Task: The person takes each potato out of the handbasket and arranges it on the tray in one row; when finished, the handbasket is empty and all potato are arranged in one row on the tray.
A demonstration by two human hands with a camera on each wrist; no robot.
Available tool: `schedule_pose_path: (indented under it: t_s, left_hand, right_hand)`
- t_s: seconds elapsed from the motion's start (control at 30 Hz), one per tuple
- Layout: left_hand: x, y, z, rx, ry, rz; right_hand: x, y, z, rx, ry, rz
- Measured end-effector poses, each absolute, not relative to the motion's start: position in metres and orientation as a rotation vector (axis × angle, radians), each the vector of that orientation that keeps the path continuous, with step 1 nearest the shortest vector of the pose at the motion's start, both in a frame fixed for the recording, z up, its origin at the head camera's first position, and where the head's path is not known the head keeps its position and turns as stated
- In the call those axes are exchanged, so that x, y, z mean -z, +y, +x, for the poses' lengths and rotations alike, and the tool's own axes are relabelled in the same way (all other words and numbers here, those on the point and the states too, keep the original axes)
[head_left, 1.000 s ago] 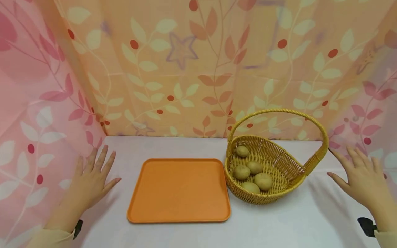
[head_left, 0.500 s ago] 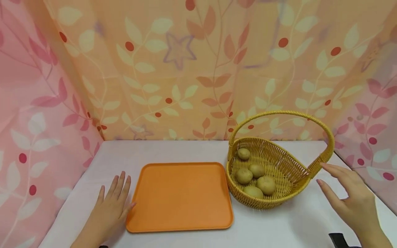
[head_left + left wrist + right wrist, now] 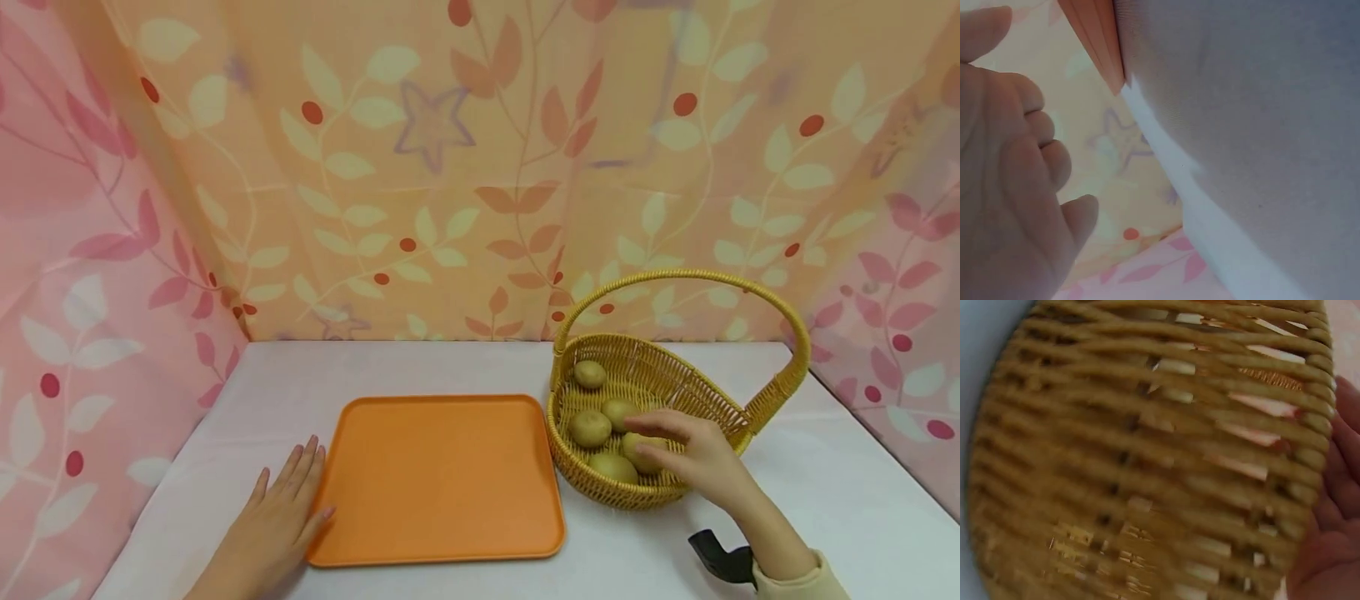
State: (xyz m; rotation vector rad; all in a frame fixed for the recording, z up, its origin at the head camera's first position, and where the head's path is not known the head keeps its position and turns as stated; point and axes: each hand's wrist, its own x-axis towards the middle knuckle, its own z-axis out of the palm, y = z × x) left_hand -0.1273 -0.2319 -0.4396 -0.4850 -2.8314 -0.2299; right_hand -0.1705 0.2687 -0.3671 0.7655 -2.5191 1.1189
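My left hand (image 3: 273, 521) lies at the left edge of an orange tray (image 3: 442, 479), fingers straight and its thumb over the rim. In the left wrist view the palm (image 3: 1010, 181) shows beside a corner of the tray (image 3: 1096, 37). Over the front of a wicker basket (image 3: 618, 498), my right hand (image 3: 705, 458) reaches in with bent, parted fingers. Beneath those fingers is a potato (image 3: 636, 450), partly covered; I cannot tell whether they touch it. Several potatoes (image 3: 590, 428) sit in the basket. Its woven wall (image 3: 1116, 425) hides most of the right hand in the right wrist view.
The basket's tall arched handle (image 3: 783, 317) rises over its back and right side. Tray and basket stand close together on a white tabletop (image 3: 420, 367). Patterned cloth (image 3: 442, 208) hangs behind and at both sides.
My right hand has moved left from beyond the basket to above the potatoes. My left hand has come down and right to the tray's left edge. The view has shifted slightly.
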Motion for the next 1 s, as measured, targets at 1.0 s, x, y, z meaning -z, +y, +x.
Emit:
schedule_pose_path:
  t_s: [1.0]
  left_hand:
    - [0.446, -0.226, -0.123, 0.325, -3.043, -0.484]
  right_hand:
    - [0.383, 0.261, -0.200, -1.006, -3.032, 1.026]
